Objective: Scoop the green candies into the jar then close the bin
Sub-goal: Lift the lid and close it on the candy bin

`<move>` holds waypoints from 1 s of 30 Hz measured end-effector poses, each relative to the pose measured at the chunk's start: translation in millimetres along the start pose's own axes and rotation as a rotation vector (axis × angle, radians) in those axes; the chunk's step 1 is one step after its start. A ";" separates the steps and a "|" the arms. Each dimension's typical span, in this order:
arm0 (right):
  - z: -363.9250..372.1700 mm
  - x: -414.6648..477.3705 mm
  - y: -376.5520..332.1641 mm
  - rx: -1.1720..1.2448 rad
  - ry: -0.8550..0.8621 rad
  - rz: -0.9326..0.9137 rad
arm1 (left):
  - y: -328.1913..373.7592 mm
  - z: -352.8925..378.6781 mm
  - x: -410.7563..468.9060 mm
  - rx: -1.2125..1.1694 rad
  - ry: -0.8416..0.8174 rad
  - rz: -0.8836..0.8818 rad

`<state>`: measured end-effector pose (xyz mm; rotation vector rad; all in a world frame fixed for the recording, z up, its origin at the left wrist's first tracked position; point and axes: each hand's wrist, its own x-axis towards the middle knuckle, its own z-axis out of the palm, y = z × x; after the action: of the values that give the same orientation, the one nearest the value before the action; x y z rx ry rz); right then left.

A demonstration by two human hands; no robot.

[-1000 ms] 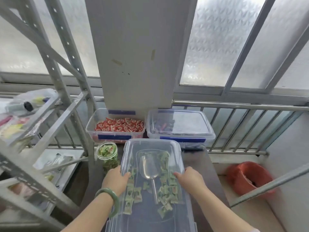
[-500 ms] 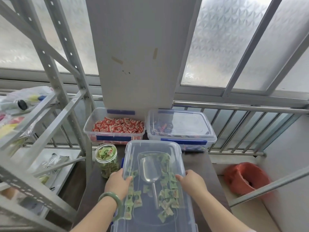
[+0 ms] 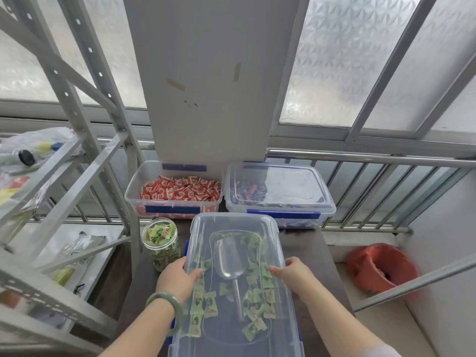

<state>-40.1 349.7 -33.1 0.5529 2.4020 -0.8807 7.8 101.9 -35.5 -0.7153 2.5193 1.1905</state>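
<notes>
A clear plastic bin point(image 3: 233, 225) with blue clips stands on the dark table in front of me, its transparent lid on top. Through the lid I see green candies point(image 3: 257, 296) and a metal scoop point(image 3: 230, 264) lying inside. My left hand point(image 3: 177, 275), with a green bangle on the wrist, rests on the lid's left edge. My right hand point(image 3: 292, 273) presses on the lid's right edge. To the left of the bin stands an open clear jar point(image 3: 161, 243) filled with green candies.
Behind stand an open bin of red candies point(image 3: 177, 191) and a lidded bin point(image 3: 278, 194) of mixed candies. A grey metal shelving rack point(image 3: 64, 176) stands at the left. A red basket point(image 3: 378, 269) sits on the floor at the right. A railing runs behind.
Both hands have stayed on the lid, shifting slightly along its edges. The view has tilted a little; the bin, jar and scoop have not moved.
</notes>
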 end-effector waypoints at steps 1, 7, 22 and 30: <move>-0.7 0.2 0.3 0.032 -0.014 0.019 | -0.8 -0.9 0.5 -0.060 -0.004 -0.022; -4.3 0.4 3.9 0.164 -0.104 0.132 | -15.5 -9.9 12.5 -0.178 -0.105 -0.171; 0.6 -5.8 -1.9 0.094 -0.050 0.026 | -14.2 -1.4 14.9 0.131 -0.099 -0.168; 3.4 -9.3 -9.0 -0.130 -0.017 0.004 | 2.3 3.3 8.3 0.375 -0.053 -0.092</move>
<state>-36.5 339.2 -25.6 0.4982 2.4213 -0.7184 -0.4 103.1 -39.7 -0.6817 2.5303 0.6674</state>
